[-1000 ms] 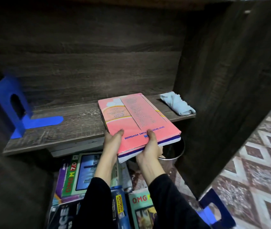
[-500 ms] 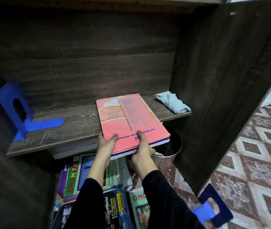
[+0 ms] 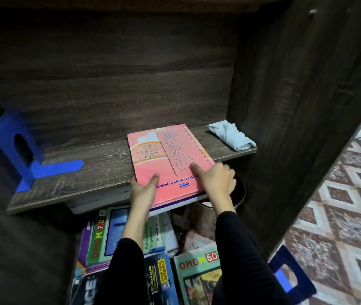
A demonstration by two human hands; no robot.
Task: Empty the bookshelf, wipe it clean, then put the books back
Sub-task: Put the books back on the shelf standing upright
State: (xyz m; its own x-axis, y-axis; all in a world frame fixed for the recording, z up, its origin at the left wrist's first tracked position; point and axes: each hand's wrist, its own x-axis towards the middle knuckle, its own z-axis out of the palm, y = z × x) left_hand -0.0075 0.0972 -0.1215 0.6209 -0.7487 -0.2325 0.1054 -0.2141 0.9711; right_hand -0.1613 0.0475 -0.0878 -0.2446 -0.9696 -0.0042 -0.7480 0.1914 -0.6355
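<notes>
Books [image 3: 100, 238] lie heaped on the floor under the shelf [image 3: 100, 172]. On it, flat, is the pink book [image 3: 166, 159], its near end jutting past the front edge (a second volume may sit beneath; I can't tell). The left hand [image 3: 142, 190] grips its near-left corner, thumb on the cover; the right hand [image 3: 217, 181] curls round the near-right corner. A blue bookend [image 3: 4, 140] stands upright at the shelf's left, a pale cloth [image 3: 230, 137] lies at its right end.
</notes>
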